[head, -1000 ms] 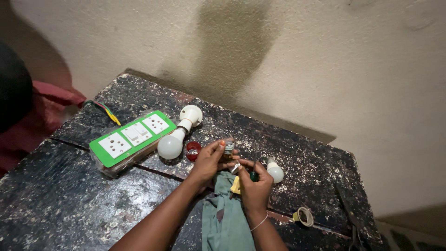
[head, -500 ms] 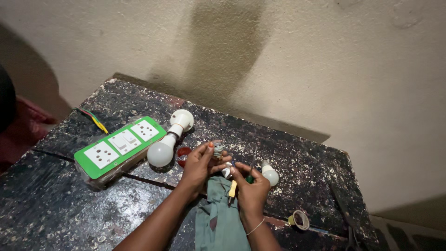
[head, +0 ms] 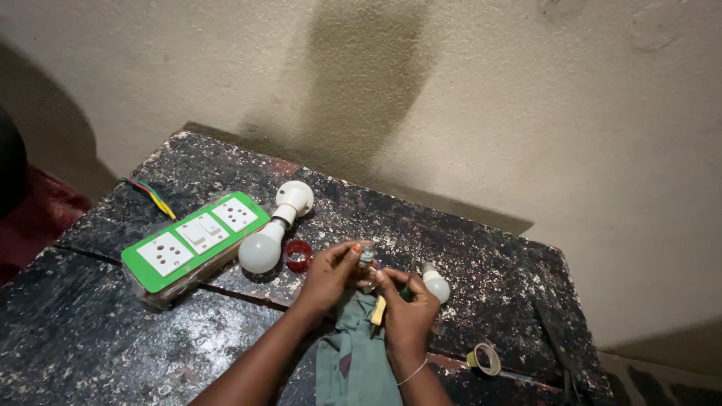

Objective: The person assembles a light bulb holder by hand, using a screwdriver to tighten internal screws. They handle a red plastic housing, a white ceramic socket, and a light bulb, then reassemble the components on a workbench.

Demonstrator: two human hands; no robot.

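Dark speckled table (head: 481,248) against plaster wall: left hand (head: 329,274) pinching a small metal-capped part (head: 366,259), right hand (head: 406,312) closed on a yellow-handled tool (head: 378,310) touching it; work apparently midway, small bulb (head: 436,284) lying loose beside, bulb in white holder (head: 272,229) assembled.

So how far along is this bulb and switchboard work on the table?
Looks done: a white bulb sits in a holder beside the green switchboard. In hand: the left hand pinches a small metal-capped part, and the right hand grips a yellow-handled tool. Untouched: a small bulb and tape roll.
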